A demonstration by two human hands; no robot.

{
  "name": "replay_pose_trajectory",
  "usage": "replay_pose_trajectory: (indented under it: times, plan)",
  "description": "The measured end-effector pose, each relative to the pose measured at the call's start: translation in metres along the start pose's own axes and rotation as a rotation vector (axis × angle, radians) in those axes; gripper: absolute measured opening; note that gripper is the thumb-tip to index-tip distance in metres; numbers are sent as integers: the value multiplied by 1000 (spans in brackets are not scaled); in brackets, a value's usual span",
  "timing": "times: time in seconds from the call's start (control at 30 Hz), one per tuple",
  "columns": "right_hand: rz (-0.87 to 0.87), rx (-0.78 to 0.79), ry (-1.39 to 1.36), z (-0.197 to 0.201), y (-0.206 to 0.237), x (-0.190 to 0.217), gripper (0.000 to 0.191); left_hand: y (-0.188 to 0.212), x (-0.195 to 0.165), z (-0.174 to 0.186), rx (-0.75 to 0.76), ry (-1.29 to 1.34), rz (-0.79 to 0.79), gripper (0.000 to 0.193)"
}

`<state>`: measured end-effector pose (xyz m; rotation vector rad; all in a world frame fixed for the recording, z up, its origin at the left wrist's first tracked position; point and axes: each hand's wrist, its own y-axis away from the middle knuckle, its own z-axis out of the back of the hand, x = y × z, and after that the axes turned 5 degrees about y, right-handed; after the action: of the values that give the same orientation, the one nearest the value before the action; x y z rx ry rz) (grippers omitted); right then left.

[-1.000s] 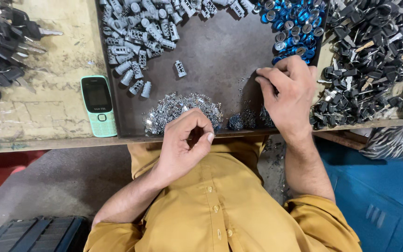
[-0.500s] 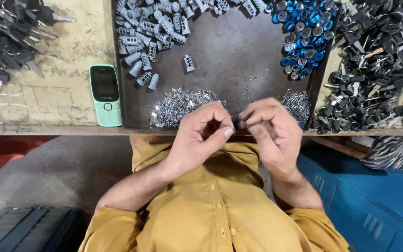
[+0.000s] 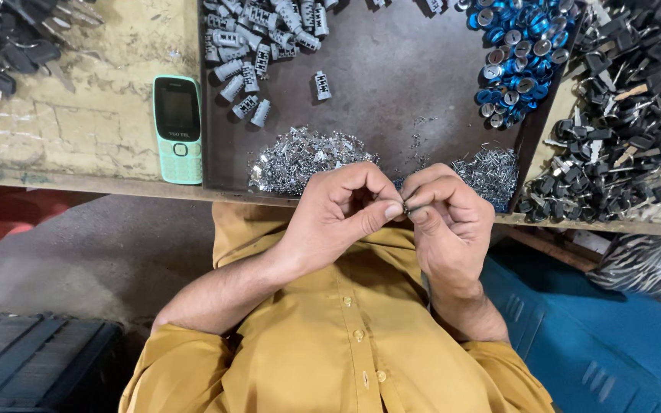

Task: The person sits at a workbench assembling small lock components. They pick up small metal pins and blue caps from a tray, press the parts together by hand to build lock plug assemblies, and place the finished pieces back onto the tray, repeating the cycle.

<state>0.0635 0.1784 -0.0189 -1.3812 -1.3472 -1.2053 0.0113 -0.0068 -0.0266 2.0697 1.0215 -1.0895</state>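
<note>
Below the tray edge, frame centre: left hand [image 3: 342, 210] and right hand [image 3: 445, 218] meet, fingertips pinched on a small dark metal part [image 3: 406, 206]
Tray [image 3: 392, 84]: dark, flat; shiny wire-like bits [image 3: 300, 157]; ridged grey cylinders [image 3: 258, 38]; blue caps [image 3: 518, 57]
Surface, left: mint phone [image 3: 177, 126]

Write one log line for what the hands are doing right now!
left hand: pinching small metal part | right hand: pinching same part | place: above tray edge | nearby: silver bits pile

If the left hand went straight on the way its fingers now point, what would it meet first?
The left hand points toward the right hand; it would meet those fingers and the small dark part pinched there almost at once.
</note>
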Motion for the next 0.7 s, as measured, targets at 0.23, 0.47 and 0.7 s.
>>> replay_pose_trajectory:
  times: [0.23, 0.47, 0.7]
  plan:
    - [-15, 38, -54, 4, -1, -1, 10, -3, -9, 1, 9, -82, -15, 13]
    - [-41, 37, -68, 6, 3, 2, 11, 0, -14, -3, 28, -375, -153, 12]
    - [-108, 51, -86, 14, 4, 2, 12, -2, 0, -5, 61, -46, 63, 8]
